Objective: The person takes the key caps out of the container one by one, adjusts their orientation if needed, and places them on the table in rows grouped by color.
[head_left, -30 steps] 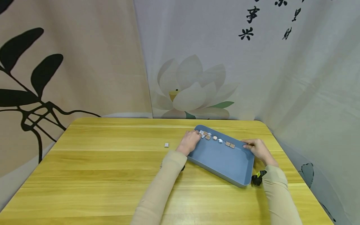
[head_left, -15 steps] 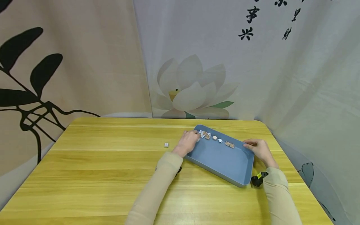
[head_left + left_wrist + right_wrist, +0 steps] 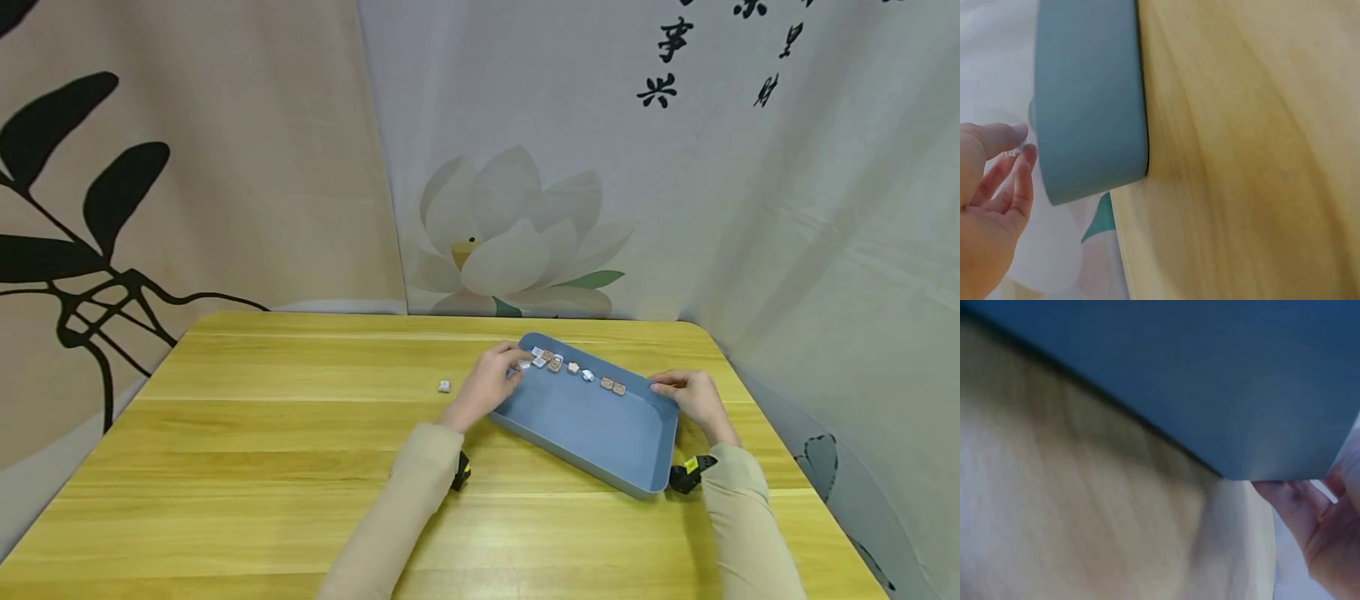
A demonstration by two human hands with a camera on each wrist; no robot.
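A blue-grey rectangular tray (image 3: 581,429) lies at an angle on the table. Along its far wall sit several small white and brown pieces (image 3: 612,386) that look like keycaps. My left hand (image 3: 487,383) is over the tray's left end and pinches a small white piece (image 3: 524,364) between thumb and fingertips. In the left wrist view the thumb and fingers nearly meet around that piece (image 3: 1015,152), mostly hidden, beside the tray's outer wall (image 3: 1091,100). At the right far corner my right hand (image 3: 693,402) grips the tray's rim, thumb on top; in the right wrist view fingers touch the wall.
A single white keycap-like piece (image 3: 444,387) lies on the wooden table (image 3: 262,467), left of the tray. Behind the table's far edge hangs a printed curtain (image 3: 525,233). A black wrist device (image 3: 688,475) is at the right sleeve, near the tray's corner.
My left hand has drawn back slightly to the left, its fingers lifting and opening a little, and the white piece at its tips shows more. The right hand and tray stay put.
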